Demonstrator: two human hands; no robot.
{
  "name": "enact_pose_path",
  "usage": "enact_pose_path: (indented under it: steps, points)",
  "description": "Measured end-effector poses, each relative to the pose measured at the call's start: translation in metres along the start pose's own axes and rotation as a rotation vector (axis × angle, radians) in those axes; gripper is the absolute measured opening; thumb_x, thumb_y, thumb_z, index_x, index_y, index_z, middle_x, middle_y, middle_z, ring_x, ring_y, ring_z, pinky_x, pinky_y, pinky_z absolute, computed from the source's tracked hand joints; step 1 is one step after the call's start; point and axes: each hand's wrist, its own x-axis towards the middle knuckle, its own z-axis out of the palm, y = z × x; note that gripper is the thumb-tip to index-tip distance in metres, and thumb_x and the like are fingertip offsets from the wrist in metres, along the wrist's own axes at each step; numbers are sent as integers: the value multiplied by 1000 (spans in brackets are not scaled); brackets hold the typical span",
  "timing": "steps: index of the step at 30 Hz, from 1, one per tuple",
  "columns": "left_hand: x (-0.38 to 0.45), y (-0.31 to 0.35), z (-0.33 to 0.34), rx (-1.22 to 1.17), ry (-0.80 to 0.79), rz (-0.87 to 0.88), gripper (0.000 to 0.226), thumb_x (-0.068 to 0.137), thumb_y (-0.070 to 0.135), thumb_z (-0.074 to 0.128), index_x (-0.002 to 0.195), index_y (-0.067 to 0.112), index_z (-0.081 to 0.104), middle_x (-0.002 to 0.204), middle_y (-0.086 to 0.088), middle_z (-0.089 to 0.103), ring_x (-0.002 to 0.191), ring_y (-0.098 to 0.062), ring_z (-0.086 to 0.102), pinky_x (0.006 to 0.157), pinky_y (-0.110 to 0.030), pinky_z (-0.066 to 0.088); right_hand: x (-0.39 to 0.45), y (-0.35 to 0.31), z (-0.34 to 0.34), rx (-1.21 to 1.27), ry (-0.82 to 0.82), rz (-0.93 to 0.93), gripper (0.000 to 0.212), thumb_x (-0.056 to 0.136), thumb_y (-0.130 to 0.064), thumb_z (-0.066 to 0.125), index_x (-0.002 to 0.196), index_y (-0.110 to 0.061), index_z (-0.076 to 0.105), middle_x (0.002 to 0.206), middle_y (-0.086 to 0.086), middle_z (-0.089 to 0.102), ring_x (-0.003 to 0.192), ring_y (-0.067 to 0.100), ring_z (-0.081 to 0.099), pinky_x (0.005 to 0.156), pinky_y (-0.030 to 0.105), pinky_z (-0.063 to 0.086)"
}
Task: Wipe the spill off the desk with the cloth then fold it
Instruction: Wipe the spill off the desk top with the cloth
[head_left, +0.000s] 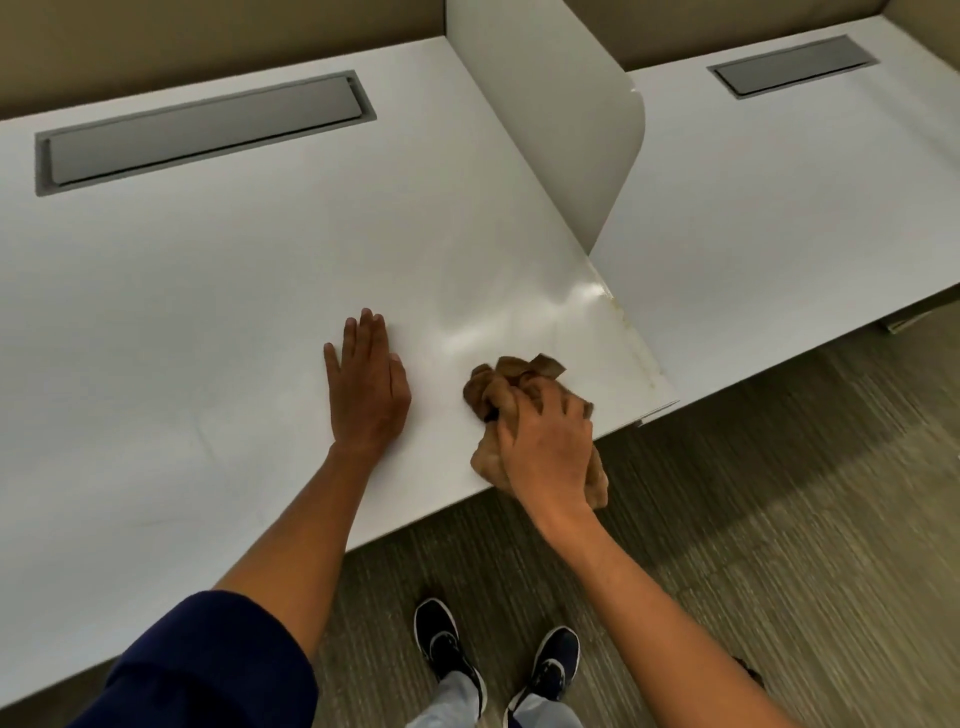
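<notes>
**Right hand bunches the cloth at the counter's near edge**

The right hand sits on top of the brown cloth, its fingers curled down into the crumpled fabric and gripping it against the white counter. The cloth lies at the near right corner of the counter, part of it hanging past the front edge under the wrist, the rest bunched ahead of the fingers. The left hand lies flat and spread on the counter just beside the cloth, palm down, fingers straight, holding nothing; it looks like a brace.

A glossy smear shows on the surface just beyond the cloth, running toward the white divider panel; whether it is wet spill or only reflected light cannot be told.

Judging by this, the wiping step is in hand and the folding is not yet begun: the cloth is a wad, not a flat sheet. If the sheen is residue, the next move calls for pushing the cloth forward and across that patch with steady downward pressure. Folding would then need the cloth drawn fully onto the counter and opened out, with both hands free to take its corners.
</notes>
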Motion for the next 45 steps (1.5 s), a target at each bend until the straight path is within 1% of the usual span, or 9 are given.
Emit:
enact_pose_path:
  steps: [5,10,15,20,24,28,31,38,45]
  points:
    - [2,5,2,73,-27,-20,57,102,21,30,156,8,17,166,-8,11,154,-24,5,124,-51,0,61,28,0,-61,88,82,44,94,-39,41,126,-18,62,129,13,56,106,38,51,90,48,43]
    - [5,5,4,146,-59,-23,58,101,23,29,157,10,18,166,-8,8,154,-25,4,123,-53,2,114,40,3,-79,126,157,45,100,-42,35,125,-15,62,129,12,55,108,35,49,89,45,40]
    - [5,5,4,174,-78,-25,59,101,25,29,157,11,15,167,-7,5,154,-25,1,123,-54,1,130,38,3,131,245,200,38,100,-37,48,115,-7,66,122,14,61,107,37,52,90,47,40]
    - [5,5,3,182,-93,-22,60,101,26,28,157,12,13,167,-6,2,154,-24,-1,123,-53,0,106,27,4,61,168,88,35,99,-37,45,115,-16,68,125,6,61,111,34,51,94,45,41]
    - [5,5,2,191,-104,-25,60,101,27,27,158,12,12,167,-7,2,154,-24,-2,123,-54,0,68,4,3,-50,20,-17,36,96,-42,41,120,-28,63,128,-2,57,111,28,49,86,37,41]
    - [5,4,1,190,-105,-19,60,101,26,28,157,11,14,167,-8,4,154,-26,0,123,-55,1,29,-17,-2,37,-70,-67,35,97,-45,43,120,-29,65,129,-5,58,112,25,47,86,35,43]
    - [7,4,2,193,-114,-22,60,101,27,27,157,10,13,167,-9,4,154,-26,0,122,-55,1,2,-31,-4,102,-94,-99,34,97,-45,45,118,-27,66,127,-4,57,110,26,47,81,38,46]
    - [7,0,4,194,-113,1,60,101,26,28,157,10,14,166,-9,6,154,-27,1,122,-55,1,-28,-39,13,114,125,-11,32,84,-39,68,111,-22,69,120,1,63,100,27,56,76,41,50]
    - [5,3,3,210,-114,-6,58,101,23,31,156,9,18,166,-10,8,153,-28,5,121,-56,4,-9,14,21,43,341,6,30,80,-32,77,105,-17,72,114,5,67,89,29,59,67,38,50]
